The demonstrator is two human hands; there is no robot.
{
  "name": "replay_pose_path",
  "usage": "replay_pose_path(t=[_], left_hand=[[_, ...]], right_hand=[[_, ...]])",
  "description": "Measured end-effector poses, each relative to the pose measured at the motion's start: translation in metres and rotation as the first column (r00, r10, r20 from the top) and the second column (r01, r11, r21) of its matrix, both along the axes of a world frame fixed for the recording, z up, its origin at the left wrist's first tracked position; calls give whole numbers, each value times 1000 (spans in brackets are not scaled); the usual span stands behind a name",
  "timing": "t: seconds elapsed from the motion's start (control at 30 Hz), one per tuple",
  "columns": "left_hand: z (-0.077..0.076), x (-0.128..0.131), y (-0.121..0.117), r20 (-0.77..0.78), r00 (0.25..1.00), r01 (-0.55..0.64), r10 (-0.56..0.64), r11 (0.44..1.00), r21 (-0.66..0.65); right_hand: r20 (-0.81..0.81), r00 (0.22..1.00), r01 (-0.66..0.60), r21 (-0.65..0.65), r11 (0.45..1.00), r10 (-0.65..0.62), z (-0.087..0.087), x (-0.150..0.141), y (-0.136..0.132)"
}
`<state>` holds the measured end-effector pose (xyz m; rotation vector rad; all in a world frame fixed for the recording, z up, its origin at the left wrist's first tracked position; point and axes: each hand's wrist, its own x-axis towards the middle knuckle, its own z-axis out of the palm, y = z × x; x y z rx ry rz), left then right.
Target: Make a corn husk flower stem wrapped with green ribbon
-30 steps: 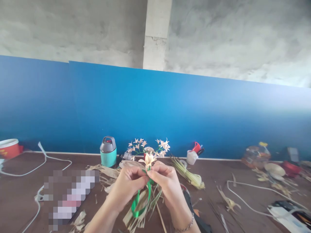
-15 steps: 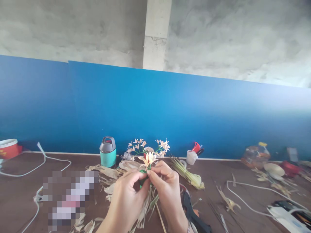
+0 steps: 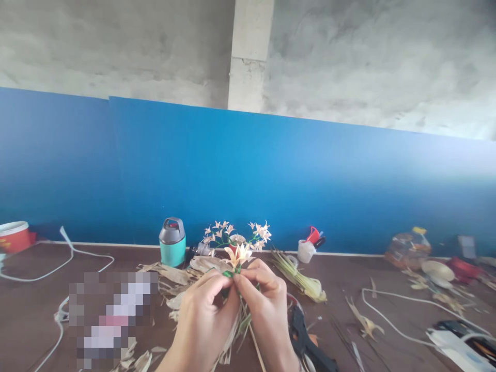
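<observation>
My left hand (image 3: 205, 312) and my right hand (image 3: 263, 305) meet low in the middle of the view, fingertips pinched together around the stem of a small cream handmade flower (image 3: 237, 254). A bit of green ribbon (image 3: 228, 274) shows between the fingertips just under the bloom; the rest of it is hidden behind my hands. A thin stick (image 3: 256, 346) runs down from my hands. Dried husk strips (image 3: 232, 336) hang and lie beneath them.
Behind stand a finished spray of cream flowers (image 3: 236, 233), a teal jar with grey lid (image 3: 172, 242), a white cup (image 3: 306, 250), a grass bundle (image 3: 298, 276), a black glue gun (image 3: 306, 338), white cords (image 3: 391, 315), a red tub (image 3: 14, 236) and a blue wall panel (image 3: 248, 175).
The hanging loop of green ribbon has gone out of sight behind my hands. My hands have turned and closed tighter round the stem, and the flower has risen slightly.
</observation>
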<state>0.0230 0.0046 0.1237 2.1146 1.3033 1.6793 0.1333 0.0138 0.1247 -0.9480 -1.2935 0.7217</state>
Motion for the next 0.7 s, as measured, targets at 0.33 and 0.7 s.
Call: replay_pose_path(t=[0.33,0.7], left_hand=[[11,-6,2,138,968,240,-211,937,-253],[1,-8,12,760,605,728,-237,550,-408]], right_hand=[[25,999,-29,-62,998,30,7,8,-2],[-499,670,-694,-159,702,549,-1,23,13]])
